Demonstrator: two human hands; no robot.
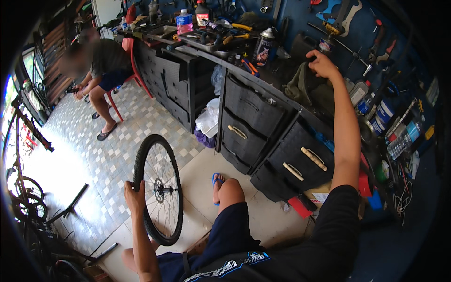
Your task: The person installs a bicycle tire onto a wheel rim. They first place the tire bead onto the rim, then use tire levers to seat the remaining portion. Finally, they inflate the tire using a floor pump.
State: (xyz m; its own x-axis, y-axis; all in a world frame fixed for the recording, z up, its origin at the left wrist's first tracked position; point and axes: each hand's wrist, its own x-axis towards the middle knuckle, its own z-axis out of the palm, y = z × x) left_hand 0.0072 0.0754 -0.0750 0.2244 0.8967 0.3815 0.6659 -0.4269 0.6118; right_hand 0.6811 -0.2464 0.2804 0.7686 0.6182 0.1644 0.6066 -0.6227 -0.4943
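Observation:
My left hand is closed round the tyre of a bicycle wheel, gripping its left side. The wheel stands upright beside my knee, with thin spokes, a brake disc and a black hub showing. At the far right my right arm reaches over the workbench. There my right hand pinches the top of a dark green cloth, whose lower folds rest on the bench top. The fingertips are partly hidden by the hand itself.
A spray can, orange-and-blue-handled tool and bottles crowd the bench. Black drawers stand below. Tools hang on the blue wall. Another person sits on a red chair. Bicycle parts lie at left.

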